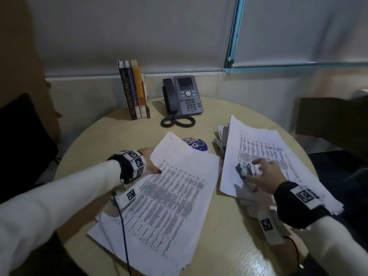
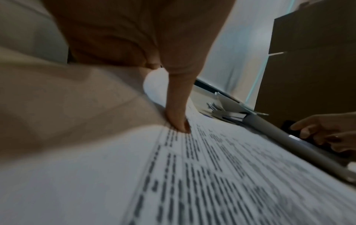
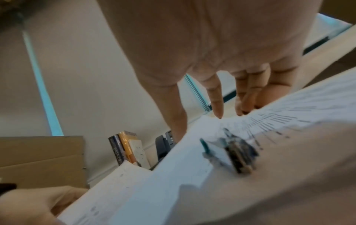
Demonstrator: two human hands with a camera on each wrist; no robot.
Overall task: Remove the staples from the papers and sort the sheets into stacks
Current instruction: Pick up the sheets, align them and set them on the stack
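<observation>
A big sheaf of papers lies on the round table. Its long side runs from the near edge up and away toward the phone. It is white with many rows of small dark print. The left hand holds its far left corner, thumb on top, and that corner lifts and curls. A second pile of papers lies to the right, long side also running away, tilted a little left. The right hand hovers over it with fingers spread and loose, holding nothing. Under it sits a small blue-grey tool, perhaps a staple remover; it is blurry.
</observation>
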